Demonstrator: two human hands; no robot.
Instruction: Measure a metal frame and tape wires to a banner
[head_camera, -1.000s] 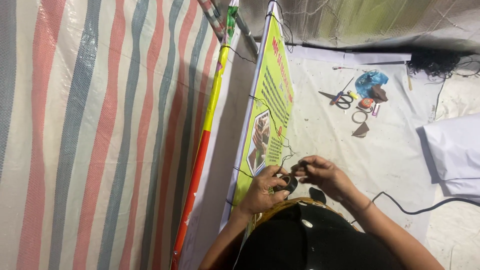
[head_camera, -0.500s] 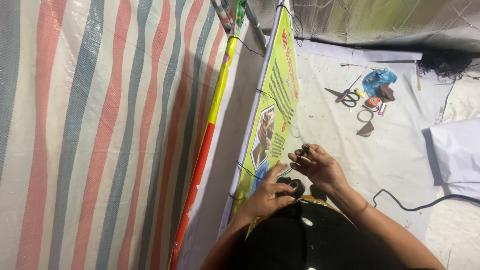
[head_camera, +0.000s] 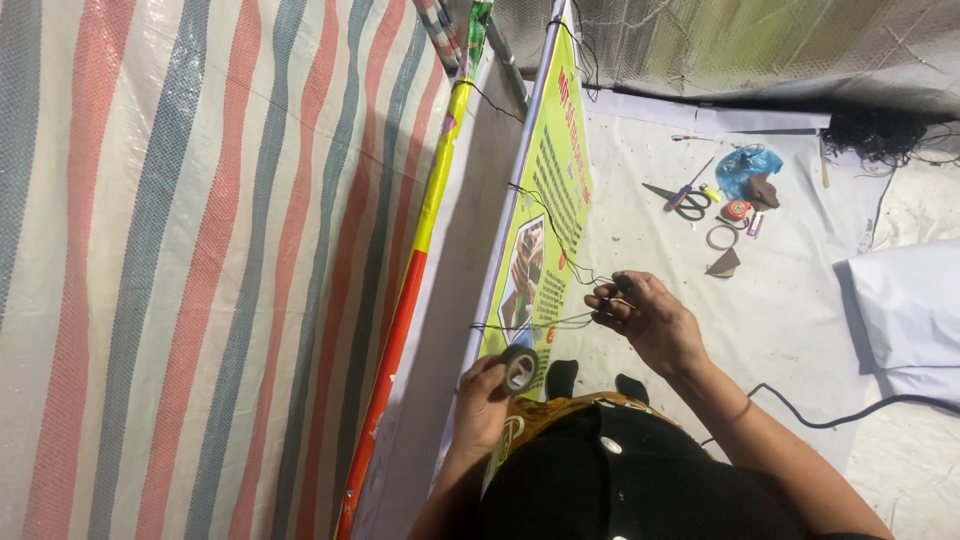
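Note:
My left hand (head_camera: 483, 397) grips a roll of black tape (head_camera: 520, 368) low in the view, held against the lower edge of an upright yellow-green printed banner (head_camera: 545, 225). My right hand (head_camera: 645, 315) is higher and to the right, its fingers pinched on thin black wires (head_camera: 560, 250) that run across the banner's face toward its white frame pole (head_camera: 505, 230). The two hands are apart, with the wires stretched between them.
A striped red, grey and white tarp (head_camera: 180, 260) fills the left. A yellow and red pole (head_camera: 415, 260) leans beside it. On the white ground sheet (head_camera: 800, 300) lie scissors (head_camera: 685, 200), a tape ring (head_camera: 722, 237), a blue bag (head_camera: 748, 165) and a black cable (head_camera: 850, 415).
My hands were together over the tape roll; now the right hand has lifted up and away with the wires while the left stays low holding the roll.

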